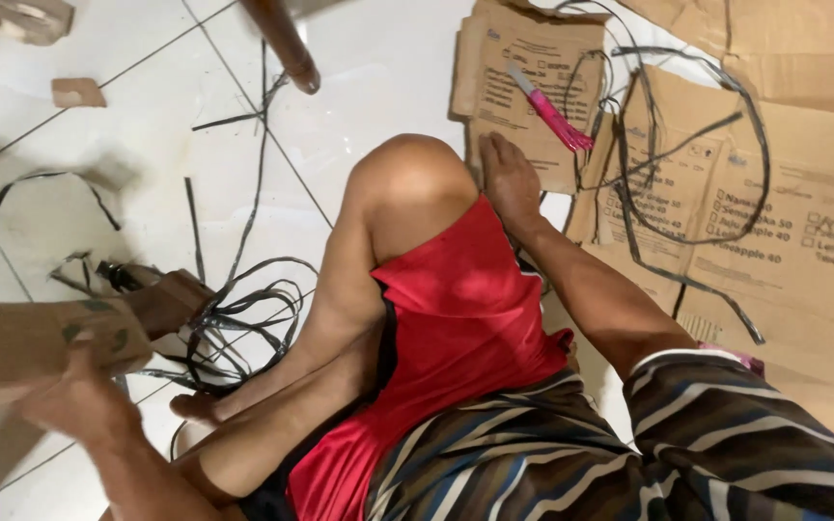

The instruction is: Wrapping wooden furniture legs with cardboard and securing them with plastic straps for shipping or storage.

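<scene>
I sit on a white tiled floor in red shorts (456,318) and a striped shirt, one knee raised. My left hand (84,400) grips a folded brown cardboard piece (45,338) at the lower left, above a tangle of black plastic straps (243,323). My right hand (509,178) rests flat, palm down, on a flattened cardboard box (523,87) beside my knee. Just beyond its fingers lies a pink-handled cutter knife (552,111).
More flattened cardboard boxes (803,222) cover the floor at right, with black straps (687,154) looped over them. A brown furniture leg (282,43) stands at top centre. Cardboard scraps (77,93) and loose strap pieces lie at upper left.
</scene>
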